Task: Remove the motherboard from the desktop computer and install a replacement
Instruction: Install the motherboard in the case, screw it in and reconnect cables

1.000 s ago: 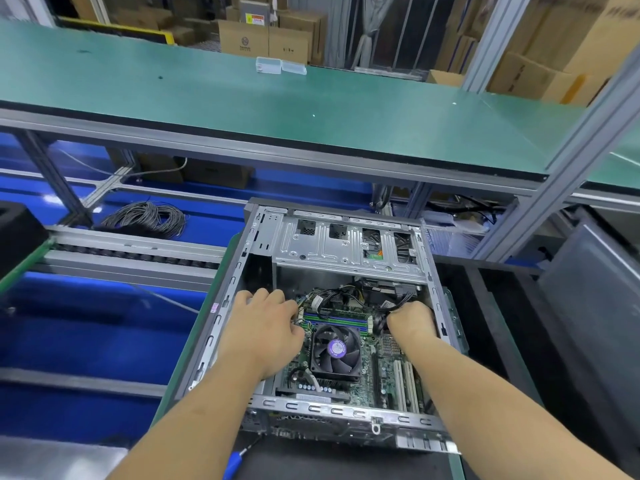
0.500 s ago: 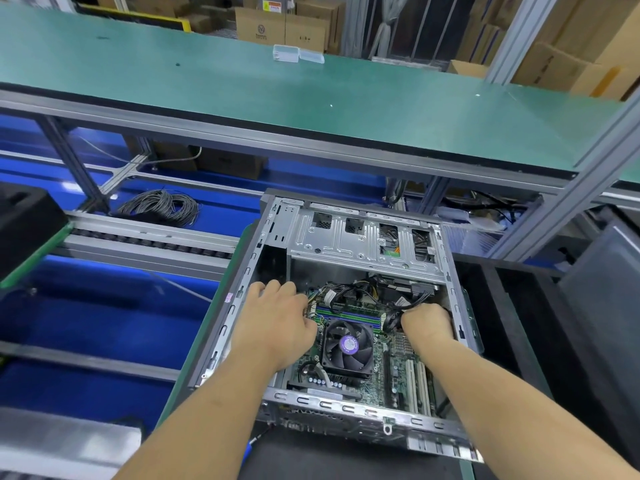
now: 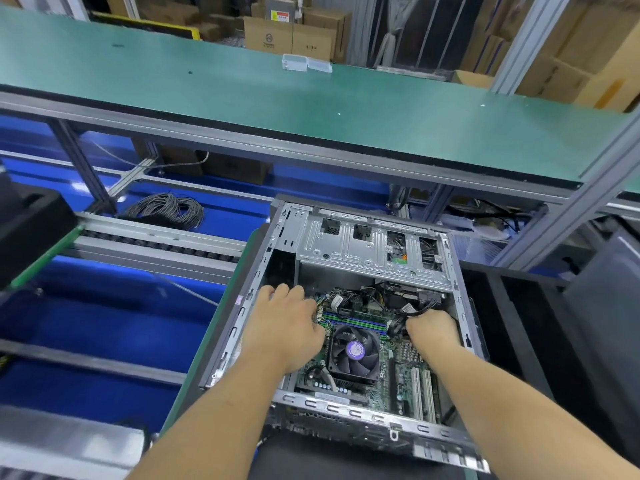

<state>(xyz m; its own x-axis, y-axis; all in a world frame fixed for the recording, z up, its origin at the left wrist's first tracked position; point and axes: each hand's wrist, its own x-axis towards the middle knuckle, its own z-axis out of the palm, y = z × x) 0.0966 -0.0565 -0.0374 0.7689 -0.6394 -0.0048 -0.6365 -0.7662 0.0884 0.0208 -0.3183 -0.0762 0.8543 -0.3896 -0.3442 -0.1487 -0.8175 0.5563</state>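
Observation:
The open desktop case point(image 3: 374, 251) lies on its side in front of me. Inside sits the green motherboard point(image 3: 398, 379) with a black CPU fan point(image 3: 353, 353) and coloured memory slots point(image 3: 356, 322). My left hand point(image 3: 284, 327) is over the board's far left corner. Its fingers curl down into the case, its thumb is by the ends of the memory slots, and its fingertips are hidden. My right hand point(image 3: 431, 329) is fisted at the board's right side and grips a bundle of black cables point(image 3: 398, 323). More black cables point(image 3: 367, 296) loop above the slots.
A green workbench shelf point(image 3: 311, 109) runs overhead behind the case, carrying two small clear boxes point(image 3: 306, 62). A coil of grey cable point(image 3: 166, 209) lies at the left on the blue surface beside a roller rail point(image 3: 156, 240). Black foam trays point(image 3: 519, 306) flank the case on the right.
Both hands stay in the same places inside the case. Only my view has shifted, so the case sits a little further right and lower in frame.

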